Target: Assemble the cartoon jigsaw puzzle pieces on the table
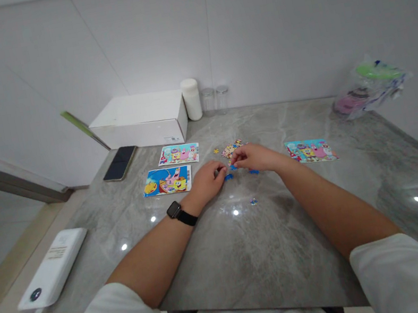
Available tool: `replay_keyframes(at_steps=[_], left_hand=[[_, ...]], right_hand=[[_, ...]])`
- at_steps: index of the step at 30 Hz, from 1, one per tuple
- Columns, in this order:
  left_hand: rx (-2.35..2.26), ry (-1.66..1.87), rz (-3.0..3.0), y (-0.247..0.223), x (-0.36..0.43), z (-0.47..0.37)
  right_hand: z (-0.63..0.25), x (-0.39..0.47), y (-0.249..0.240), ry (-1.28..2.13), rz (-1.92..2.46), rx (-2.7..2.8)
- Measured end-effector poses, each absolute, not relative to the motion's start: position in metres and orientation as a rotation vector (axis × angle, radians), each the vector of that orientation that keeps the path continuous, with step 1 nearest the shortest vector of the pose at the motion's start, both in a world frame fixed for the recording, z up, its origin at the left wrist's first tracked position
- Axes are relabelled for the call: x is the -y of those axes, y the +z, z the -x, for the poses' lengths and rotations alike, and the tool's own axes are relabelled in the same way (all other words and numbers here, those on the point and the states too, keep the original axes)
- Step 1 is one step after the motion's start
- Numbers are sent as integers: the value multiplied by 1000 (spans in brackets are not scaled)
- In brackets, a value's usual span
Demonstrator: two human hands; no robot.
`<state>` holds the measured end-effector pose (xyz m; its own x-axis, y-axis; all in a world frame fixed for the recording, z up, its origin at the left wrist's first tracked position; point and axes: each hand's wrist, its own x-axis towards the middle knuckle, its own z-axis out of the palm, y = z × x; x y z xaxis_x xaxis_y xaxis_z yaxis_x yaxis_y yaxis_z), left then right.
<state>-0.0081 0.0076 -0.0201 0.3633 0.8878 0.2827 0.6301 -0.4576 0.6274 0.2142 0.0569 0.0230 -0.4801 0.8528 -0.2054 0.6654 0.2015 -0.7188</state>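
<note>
A pile of small colourful puzzle pieces (232,148) lies near the middle of the grey table, just beyond my hands. My right hand (249,158) is closed in a pinch at a blue piece (233,167) at the near side of the pile. My left hand (209,178) rests to the left with its fingers curled in, beside another blue piece (229,176); what it holds, if anything, is hidden. More blue pieces (253,172) lie under my right hand. One separate piece (254,202) lies nearer to me.
Cartoon cards lie at left (167,180), behind it (179,154), and at right (312,150). A phone (120,163), white box (140,120), white bottle (191,100), two glasses (222,99), a bagged item (367,88) and a power bank (53,268) stand or lie around.
</note>
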Motion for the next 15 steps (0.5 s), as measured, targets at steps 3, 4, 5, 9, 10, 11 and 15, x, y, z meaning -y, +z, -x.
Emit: replay_keyframes(at_steps=[3, 4, 5, 9, 10, 11, 15], left_hand=[[-1329, 924, -2137, -20, -8, 8], [-1322, 945, -2110, -20, -9, 8], [-1317, 962, -2082, -21, -9, 8], [-1328, 1003, -1994, -23, -13, 10], [-1334, 1014, -1980, -24, -13, 10], [-1341, 1023, -1967, -24, -14, 11], [-1374, 1030, -1929, -22, -15, 11]], right_hand=[[-210, -54, 24, 1179, 1402, 2221], [-209, -53, 25, 1188, 1397, 2210], [-208, -52, 26, 1196, 1394, 2197], [-207, -49, 30, 1243, 1366, 2144], [-207, -49, 30, 1252, 1357, 2131], [-207, -49, 31, 1263, 1350, 2122], [-206, -49, 30, 1282, 1355, 2104]])
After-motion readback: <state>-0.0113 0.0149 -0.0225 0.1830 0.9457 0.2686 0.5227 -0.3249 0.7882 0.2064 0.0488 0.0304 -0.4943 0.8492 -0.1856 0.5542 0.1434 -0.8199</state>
